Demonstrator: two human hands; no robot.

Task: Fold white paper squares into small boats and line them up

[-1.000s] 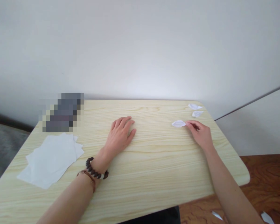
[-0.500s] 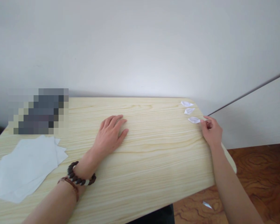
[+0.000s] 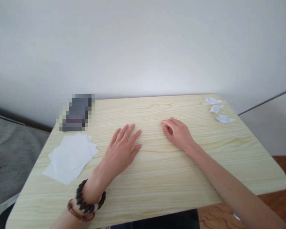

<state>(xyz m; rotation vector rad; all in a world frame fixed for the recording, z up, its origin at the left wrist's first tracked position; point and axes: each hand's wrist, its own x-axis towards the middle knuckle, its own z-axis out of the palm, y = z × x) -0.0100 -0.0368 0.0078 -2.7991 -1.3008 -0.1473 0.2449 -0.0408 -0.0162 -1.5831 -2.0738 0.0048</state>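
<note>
My left hand (image 3: pixel 121 152) lies palm down on the pale wood-grain table (image 3: pixel 157 178), fingers spread, with nothing under it that I can see. Dark beads and a brown bracelet circle that wrist. To the right of it, my right hand (image 3: pixel 179 133) is over the middle of the table with loosely curled fingers. A small gap shows between its thumb and index finger, and no object is visible in it. At the far right corner sit a folded white paper piece (image 3: pixel 213 100), a second folded piece (image 3: pixel 216 109) and a third folded piece (image 3: pixel 225 119), in a row.
Loose white paper sheets (image 3: pixel 70 157) overlap in a pile left of my left hand. Behind them is a dark, pixelated object (image 3: pixel 76 111). A white wall (image 3: pixel 143 47) borders the table's back edge. Grey fabric (image 3: pixel 16 146) is at the left, wooden floor (image 3: pixel 274 203) at the lower right.
My right hand has let go of the nearest folded paper piece and moved left to the table's middle. The view has turned left. My left hand's fingers are spread wider.
</note>
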